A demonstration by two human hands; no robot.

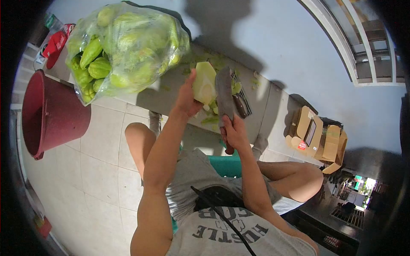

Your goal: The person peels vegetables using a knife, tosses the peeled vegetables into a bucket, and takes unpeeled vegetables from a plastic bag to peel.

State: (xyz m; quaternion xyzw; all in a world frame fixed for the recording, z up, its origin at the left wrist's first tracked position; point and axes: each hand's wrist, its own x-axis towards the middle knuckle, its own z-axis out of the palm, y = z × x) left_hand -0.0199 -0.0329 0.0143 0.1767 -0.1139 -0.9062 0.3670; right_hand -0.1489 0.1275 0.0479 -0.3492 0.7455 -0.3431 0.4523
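Observation:
My left hand point(188, 97) is closed around the side of a peeled, pale green chayote point(205, 85), which has flat cut faces and stands up above the bench. In my right hand point(235, 133) is the handle of a large knife point(224, 91) with a broad, dark blade. The blade points away from me, just right of the chayote; I cannot tell whether they touch. Behind the blade, a second knife with a brown handle point(240, 106) lies on the bench among green peelings point(210, 120).
A clear plastic bag of chayotes point(132, 47) sits on the left of the bench point(160, 102). A dark red bucket point(64, 115) stands at left on the tiled floor. Right are open cardboard boxes point(316, 136). A wall rises behind the bench. Beneath me is a green seat point(224, 165).

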